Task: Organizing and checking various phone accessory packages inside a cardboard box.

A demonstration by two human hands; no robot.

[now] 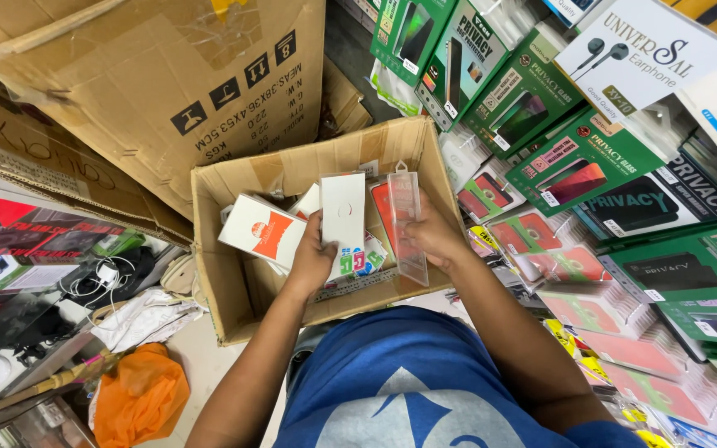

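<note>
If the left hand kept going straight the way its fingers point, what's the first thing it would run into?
Holding the white card pack, the left hand points up and away into the open cardboard box. It would probably meet the white and orange packs standing there first, then the box's far wall; depth is unclear.

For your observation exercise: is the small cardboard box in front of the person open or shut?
Open. The cardboard box has its flaps up, and small packets show inside.
</note>
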